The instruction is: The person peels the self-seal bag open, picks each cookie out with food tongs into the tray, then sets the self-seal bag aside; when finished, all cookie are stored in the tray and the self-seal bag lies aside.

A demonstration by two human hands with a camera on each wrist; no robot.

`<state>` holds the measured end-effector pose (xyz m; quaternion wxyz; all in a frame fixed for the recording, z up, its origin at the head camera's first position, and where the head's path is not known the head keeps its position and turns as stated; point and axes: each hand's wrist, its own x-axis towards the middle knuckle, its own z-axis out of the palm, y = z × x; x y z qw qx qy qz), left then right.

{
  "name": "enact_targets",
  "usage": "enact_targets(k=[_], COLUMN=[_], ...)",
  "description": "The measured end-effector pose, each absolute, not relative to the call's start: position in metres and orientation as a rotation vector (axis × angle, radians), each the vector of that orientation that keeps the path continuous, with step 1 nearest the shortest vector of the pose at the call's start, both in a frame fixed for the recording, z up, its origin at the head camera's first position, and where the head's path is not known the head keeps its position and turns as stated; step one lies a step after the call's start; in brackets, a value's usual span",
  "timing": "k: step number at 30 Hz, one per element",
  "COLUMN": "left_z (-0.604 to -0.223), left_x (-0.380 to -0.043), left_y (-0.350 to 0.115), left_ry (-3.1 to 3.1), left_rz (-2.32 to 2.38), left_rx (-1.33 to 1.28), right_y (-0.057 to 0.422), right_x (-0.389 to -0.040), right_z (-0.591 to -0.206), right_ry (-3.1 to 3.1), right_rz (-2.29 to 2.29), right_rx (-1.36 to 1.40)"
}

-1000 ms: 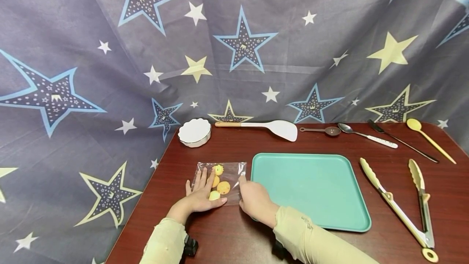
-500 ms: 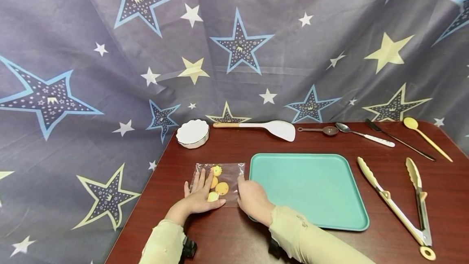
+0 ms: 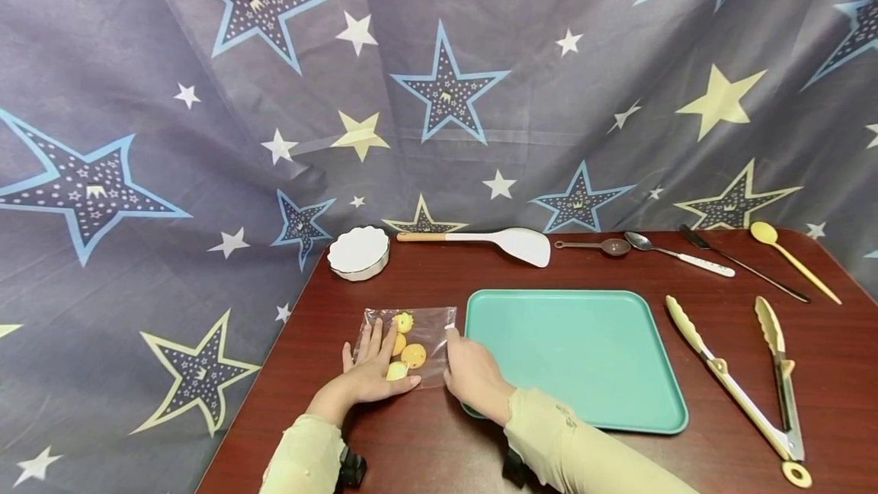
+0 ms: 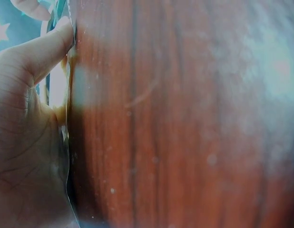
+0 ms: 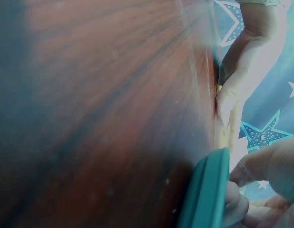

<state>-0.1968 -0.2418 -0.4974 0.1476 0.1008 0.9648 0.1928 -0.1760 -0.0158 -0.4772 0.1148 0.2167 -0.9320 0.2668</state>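
Observation:
A clear plastic bag (image 3: 435, 319) with several small round yellow-orange cookies (image 3: 414, 356) in it lies flat on the table, left of the tray. My left hand (image 3: 370, 373) rests on the bag's left part with fingers spread, covering some of the contents. In the left wrist view that hand (image 4: 28, 71) shows its thumb against the bag's edge. At the bag's right edge my right hand (image 3: 475, 373) has its fingers curled and pinches the plastic. The right wrist view has this hand (image 5: 275, 175) close beside the tray's rim; its fingertips are partly hidden.
A teal tray (image 3: 569, 357) sits just right of the bag, partly under my right forearm. Open tongs (image 3: 744, 395) lie farther right. Along the back are a white fluted dish (image 3: 359, 250), a white spatula (image 3: 524, 245), a brown spoon (image 3: 614, 248) and several other utensils.
The head view has shifted slightly, so everything sits a little farther left in it. Both hands and the bag keep their places on the table.

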Motion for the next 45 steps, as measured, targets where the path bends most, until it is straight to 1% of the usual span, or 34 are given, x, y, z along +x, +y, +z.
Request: enact_targets(k=[8,17,25,45], left_z=[-0.501,-0.493,-0.5,-0.509], left_x=[-0.198,-0.195,-0.198,-0.199], left_y=[-0.244,-0.242,-0.244,-0.245], left_ry=[2.778,2.769,2.786,2.823], left_rz=[0.499,0.524,0.496,0.499], left_rx=[0.286,0.297,0.281,0.297], right_y=[-0.018,-0.021,-0.024,-0.023], right_x=[-0.182,-0.19,-0.199,-0.213], right_z=[-0.477,-0.482,-0.479,-0.48], right_ry=[-2.772,-2.809,-2.853,-2.795], right_rz=[0.783,0.734,0.695,0.727], right_rx=[0.603,0.557,0.489,0.475])
